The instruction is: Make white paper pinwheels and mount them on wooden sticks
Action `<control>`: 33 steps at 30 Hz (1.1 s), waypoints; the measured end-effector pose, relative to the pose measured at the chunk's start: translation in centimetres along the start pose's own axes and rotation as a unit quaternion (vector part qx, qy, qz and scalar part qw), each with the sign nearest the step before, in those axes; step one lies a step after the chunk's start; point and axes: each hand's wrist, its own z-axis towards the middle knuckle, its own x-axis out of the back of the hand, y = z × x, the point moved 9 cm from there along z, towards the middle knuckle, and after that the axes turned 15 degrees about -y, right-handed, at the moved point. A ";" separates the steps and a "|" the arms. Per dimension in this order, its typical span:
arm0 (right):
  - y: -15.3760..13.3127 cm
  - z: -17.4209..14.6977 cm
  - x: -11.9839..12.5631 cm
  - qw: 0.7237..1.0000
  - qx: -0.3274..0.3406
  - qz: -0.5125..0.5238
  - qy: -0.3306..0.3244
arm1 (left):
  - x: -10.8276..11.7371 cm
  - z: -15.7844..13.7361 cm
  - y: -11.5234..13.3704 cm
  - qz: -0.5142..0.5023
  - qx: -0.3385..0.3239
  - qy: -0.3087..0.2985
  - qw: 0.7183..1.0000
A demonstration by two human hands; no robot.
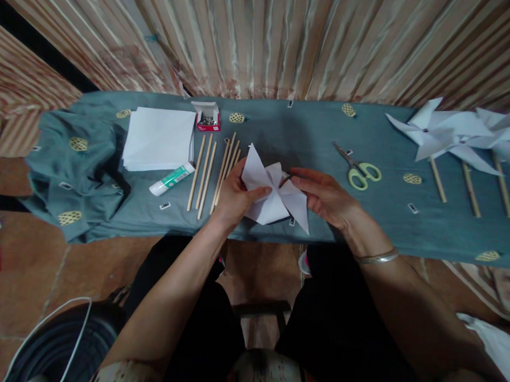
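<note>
A white paper pinwheel [274, 195] is between my hands, just over the front part of the table. My left hand [235, 195] grips it from the left, with the thumb pressed on the paper close to the centre and the other fingers behind. At its right side, the fingertips of my right hand [325, 196] close on the edge of a folded blade. A small dark spot shows by those fingertips, too small to make out. Several thin wooden sticks [207, 174] lie just left of my left hand. Scissors [359, 168] with light green handles rest beyond my right hand.
A stack of white paper [159, 137], a glue stick [172, 178] and a small open red-and-white box [208, 119] of metal pieces occupy the left side. Several paper pinwheels [463, 139] on sticks lie at the right. A teal cloth [390, 221] covers the table, bunched at left.
</note>
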 end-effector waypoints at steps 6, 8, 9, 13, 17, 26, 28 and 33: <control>0.0 0.0 -0.2 0.999 -0.005 0.037 -0.036 | 0.1 0.0 0.0 0.009 0.002 -0.007 1.000; -0.4 0.0 -0.5 0.998 0.015 0.031 -0.050 | 0.2 0.0 0.0 0.020 0.000 -0.003 1.000; -0.7 0.0 -0.6 0.998 0.029 0.031 -0.054 | 0.3 -0.1 0.0 0.024 -0.001 0.000 1.000; -1.4 0.0 -1.2 0.995 0.077 0.035 -0.054 | 0.3 -0.1 0.3 0.047 -0.011 0.011 0.999; -1.3 0.0 -2.1 0.995 0.073 -0.039 -0.060 | 0.1 -0.1 0.4 0.058 -0.017 0.012 0.998; -1.0 0.3 -1.5 0.982 0.118 -0.146 -0.008 | -0.2 0.0 0.2 0.096 -0.018 0.002 0.995; -1.0 0.3 -1.5 0.982 0.121 -0.148 -0.010 | -0.2 0.0 0.3 0.103 -0.018 0.003 0.994; -1.0 0.2 -1.5 0.980 0.129 -0.153 -0.004 | -0.3 0.0 0.3 0.099 -0.017 0.002 0.995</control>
